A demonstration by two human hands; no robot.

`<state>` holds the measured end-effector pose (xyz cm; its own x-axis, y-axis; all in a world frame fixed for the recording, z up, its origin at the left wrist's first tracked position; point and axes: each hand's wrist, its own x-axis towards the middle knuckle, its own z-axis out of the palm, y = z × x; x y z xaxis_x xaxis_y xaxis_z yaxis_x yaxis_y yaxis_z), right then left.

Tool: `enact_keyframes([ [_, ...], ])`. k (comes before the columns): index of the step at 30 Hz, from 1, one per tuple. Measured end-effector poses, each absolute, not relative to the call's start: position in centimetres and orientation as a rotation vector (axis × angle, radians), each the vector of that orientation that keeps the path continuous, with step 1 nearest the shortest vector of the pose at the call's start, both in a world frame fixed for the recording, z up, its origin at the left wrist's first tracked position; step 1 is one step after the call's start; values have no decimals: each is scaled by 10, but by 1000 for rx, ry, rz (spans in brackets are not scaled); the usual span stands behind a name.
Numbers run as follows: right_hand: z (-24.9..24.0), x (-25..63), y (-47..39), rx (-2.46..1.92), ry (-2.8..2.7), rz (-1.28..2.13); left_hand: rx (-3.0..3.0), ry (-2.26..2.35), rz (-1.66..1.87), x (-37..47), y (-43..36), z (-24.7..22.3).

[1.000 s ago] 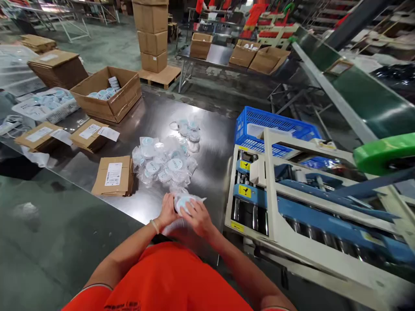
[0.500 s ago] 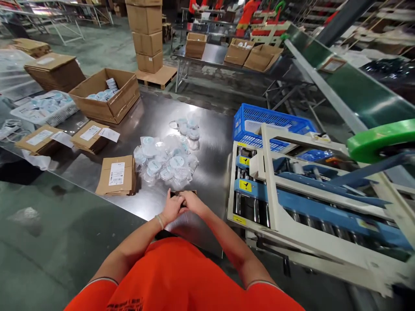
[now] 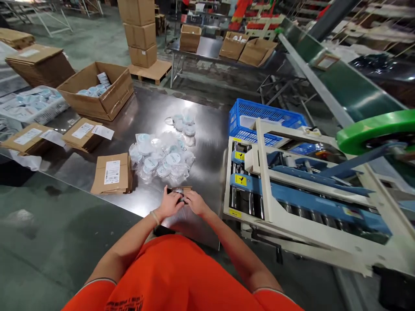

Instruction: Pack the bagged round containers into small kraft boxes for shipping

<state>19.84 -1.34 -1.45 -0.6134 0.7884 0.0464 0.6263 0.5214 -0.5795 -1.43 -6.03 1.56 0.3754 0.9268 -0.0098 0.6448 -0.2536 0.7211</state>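
Holds small box [image 3: 187, 188] between curled left grip [image 3: 170, 204] and curled right grip [image 3: 196, 203], probably light, crushable, best taken by sides.

The head-worn camera looks forward and down, with the hands [image 3: 170, 204] and metal table [image 3: 209, 162] near below.

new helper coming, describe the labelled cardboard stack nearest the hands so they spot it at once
On the metal table, find the big pile of bagged discs. The cardboard stack sits just left, white label on top; it lacks the white sheets jutting from its two neighbouring stacks.
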Motion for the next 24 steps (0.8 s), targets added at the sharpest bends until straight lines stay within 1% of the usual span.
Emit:
enact_keyframes([
  [3,-19,227,-25,-1057,-2533,755,1607,1229,937,-49,-59,-1],
  [5,-23,236,-32,-1057,-2541,772,1336,1165,1046,-68,-58,-15],
  [9,-24,228,-33,-1111,-2538,802,992,1003,888,-63,-51,-40],
  [12,-21,215,-20,-1220,-2565,776,882,1122,926,-39,-41,-51],
  [14,-20,207,-7,-1369,-2532,685,883,1178,940,-34,-35,-51],
  [17,-21,203,7,-1501,-2507,487,978,1130,829,-49,-28,-40],
  [19,-23,205,8,-1405,-2644,451,1098,1100,727,-63,-26,-27],
  [21,-26,211,3,-1276,-2796,491,1302,1135,611,-68,-26,-15],
  [24,-31,219,-6,-1293,-2860,474,1747,1372,354,-50,-35,-5],
])
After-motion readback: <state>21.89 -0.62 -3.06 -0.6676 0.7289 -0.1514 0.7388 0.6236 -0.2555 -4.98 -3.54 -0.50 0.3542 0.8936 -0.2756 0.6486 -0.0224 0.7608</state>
